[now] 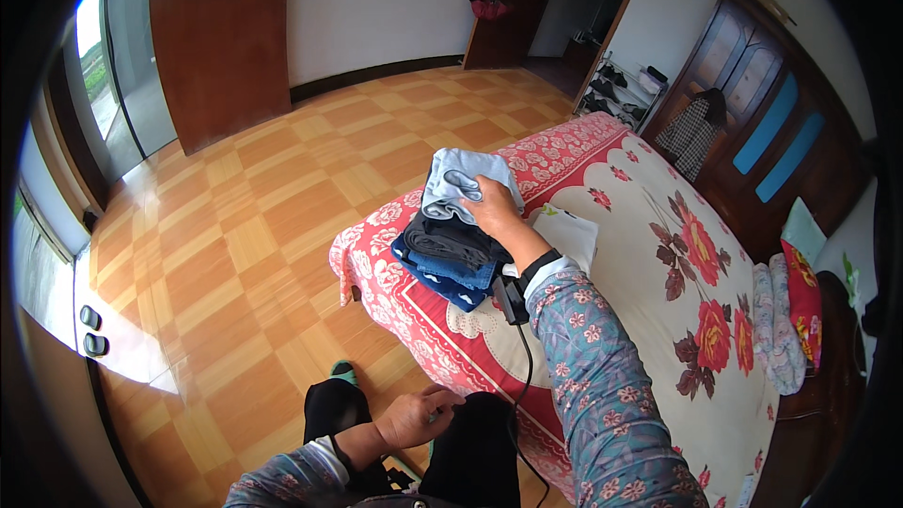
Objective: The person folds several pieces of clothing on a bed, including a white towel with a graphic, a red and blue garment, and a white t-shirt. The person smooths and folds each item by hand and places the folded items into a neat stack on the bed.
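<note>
My right hand [492, 206] grips the near edge of a folded light grey-blue garment [455, 173]. That garment lies on top of a stack of folded clothes near the bed's edge. Beneath it are a dark grey folded garment [448, 238], a blue denim one [458, 269] and a navy one with white marks [451, 289]. To the right of the stack, partly hidden by my wrist, lies a white cloth item [568, 229]. My left hand [421, 418] is held over my lap by my black-clad knee, fingers loosely curled, with nothing visible in it.
The bed [614, 261] has a red and cream floral spread. A black cable [525, 367] hangs from a device at my right wrist. Pillows [779, 324] lie by the wooden headboard [755, 92]. Slippers [94, 331] rest on the tiled floor [261, 240]; a shoe rack [614, 92] stands beyond the bed.
</note>
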A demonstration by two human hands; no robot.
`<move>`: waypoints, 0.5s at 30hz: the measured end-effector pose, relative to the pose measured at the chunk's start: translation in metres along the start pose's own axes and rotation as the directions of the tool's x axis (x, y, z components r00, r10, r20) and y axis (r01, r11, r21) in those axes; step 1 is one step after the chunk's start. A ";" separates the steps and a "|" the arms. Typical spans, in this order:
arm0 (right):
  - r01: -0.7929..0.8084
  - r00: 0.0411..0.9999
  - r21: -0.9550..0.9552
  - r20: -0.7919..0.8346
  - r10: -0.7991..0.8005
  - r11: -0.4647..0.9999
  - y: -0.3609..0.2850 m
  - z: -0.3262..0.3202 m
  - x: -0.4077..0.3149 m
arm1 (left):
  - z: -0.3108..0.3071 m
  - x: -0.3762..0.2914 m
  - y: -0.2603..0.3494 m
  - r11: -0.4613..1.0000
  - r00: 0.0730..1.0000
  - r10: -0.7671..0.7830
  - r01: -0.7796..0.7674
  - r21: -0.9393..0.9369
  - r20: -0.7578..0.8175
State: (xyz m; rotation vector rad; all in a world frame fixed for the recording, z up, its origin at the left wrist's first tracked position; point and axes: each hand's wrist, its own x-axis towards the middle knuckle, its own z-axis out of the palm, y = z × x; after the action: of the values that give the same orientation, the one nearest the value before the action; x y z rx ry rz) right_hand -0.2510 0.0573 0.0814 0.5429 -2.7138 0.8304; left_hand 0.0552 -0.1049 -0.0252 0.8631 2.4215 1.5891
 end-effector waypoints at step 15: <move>-0.266 0.964 0.849 0.236 0.122 0.456 -0.138 -0.128 -0.155 | -0.052 -0.005 0.044 0.202 0.983 -0.159 -0.057 -0.978 -0.090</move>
State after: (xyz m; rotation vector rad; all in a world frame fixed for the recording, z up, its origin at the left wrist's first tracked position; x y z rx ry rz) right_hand -0.0379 0.0678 0.1983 0.4535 -2.2529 2.3884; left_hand 0.0559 -0.1366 0.0348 0.3142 0.8497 2.6396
